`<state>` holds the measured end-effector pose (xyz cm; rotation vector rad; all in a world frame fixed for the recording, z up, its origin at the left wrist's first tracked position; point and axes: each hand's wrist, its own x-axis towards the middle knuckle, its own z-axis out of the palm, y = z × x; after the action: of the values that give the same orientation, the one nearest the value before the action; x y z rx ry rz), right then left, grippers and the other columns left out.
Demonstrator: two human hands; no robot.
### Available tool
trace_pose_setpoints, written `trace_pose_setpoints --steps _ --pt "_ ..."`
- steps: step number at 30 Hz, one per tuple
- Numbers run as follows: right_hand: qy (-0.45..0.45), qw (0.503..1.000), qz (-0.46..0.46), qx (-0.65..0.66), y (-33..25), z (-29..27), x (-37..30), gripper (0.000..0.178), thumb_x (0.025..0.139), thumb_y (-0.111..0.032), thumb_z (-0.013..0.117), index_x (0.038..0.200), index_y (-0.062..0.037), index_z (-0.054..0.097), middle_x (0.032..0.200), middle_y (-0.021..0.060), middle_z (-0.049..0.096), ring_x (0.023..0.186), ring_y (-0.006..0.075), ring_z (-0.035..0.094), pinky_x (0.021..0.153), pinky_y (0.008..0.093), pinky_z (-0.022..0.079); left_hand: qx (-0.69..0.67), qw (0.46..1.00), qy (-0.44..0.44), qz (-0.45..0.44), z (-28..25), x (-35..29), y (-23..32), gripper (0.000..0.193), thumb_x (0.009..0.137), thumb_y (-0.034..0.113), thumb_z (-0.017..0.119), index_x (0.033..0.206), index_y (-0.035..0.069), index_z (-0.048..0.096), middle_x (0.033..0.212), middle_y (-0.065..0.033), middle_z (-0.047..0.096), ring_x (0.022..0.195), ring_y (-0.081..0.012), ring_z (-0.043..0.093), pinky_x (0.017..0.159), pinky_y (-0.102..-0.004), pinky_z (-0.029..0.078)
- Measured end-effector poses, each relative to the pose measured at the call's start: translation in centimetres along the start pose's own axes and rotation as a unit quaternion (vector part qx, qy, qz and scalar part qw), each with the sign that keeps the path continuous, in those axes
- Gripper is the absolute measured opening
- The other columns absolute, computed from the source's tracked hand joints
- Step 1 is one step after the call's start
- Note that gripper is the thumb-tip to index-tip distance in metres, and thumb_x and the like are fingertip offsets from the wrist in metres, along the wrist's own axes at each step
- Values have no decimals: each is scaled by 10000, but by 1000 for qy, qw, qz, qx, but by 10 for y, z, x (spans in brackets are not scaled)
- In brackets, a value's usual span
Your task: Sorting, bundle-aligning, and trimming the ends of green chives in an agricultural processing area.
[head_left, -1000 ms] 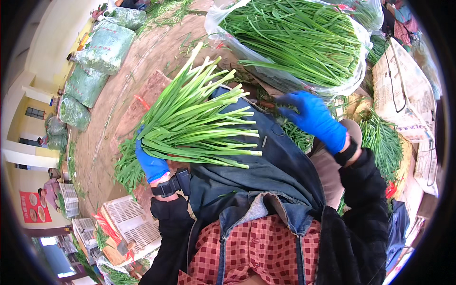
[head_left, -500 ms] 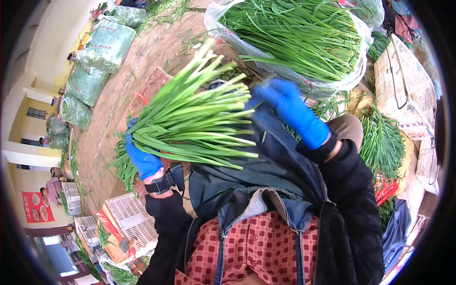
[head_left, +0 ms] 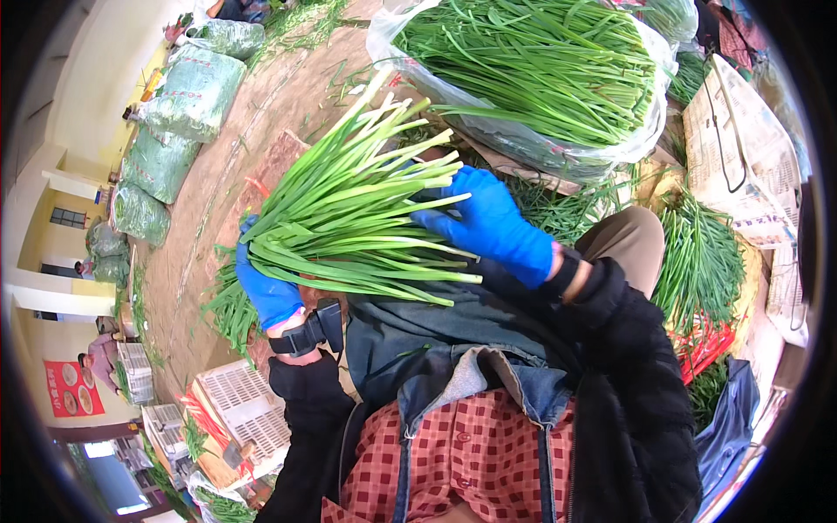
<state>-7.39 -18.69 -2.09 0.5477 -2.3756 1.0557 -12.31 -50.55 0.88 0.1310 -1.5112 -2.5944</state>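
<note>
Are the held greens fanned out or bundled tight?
Fanned out: the greens splay at their pale ends, though the left hand grips their leafy part.

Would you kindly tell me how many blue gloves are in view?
2. The left glove grips the leafy side of the bunch of long greens; the right glove is at its pale stalk end. Others may be hidden.

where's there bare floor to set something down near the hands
Bare brown floor, left, between green plastic-wrapped bales and the blue-gloved left hand gripping long green-leaved stalks. It's crowded right of the blue-gloved right hand: loose green leaves lie beside the full clear plastic bag.
</note>
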Motion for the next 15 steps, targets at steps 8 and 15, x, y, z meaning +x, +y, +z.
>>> trace_pose_setpoints --steps 8,15 --pt "127 971 202 -22 9 12 -11 138 870 -206 575 938 -90 543 725 182 609 644 397 594 555 490 463 58 998 14 5 -4 1 -12 362 947 312 445 1150 46 583 1111 -105 625 971 -231 606 873 -355 476" --pt "68 957 170 -225 95 -45 -47 81 830 -119 549 879 -56 563 707 183 616 639 404 599 557 470 469 96 995 14 5 -22 -2 -9 334 963 257 429 1142 28 591 1089 -105 634 950 -225 612 869 -345 476"
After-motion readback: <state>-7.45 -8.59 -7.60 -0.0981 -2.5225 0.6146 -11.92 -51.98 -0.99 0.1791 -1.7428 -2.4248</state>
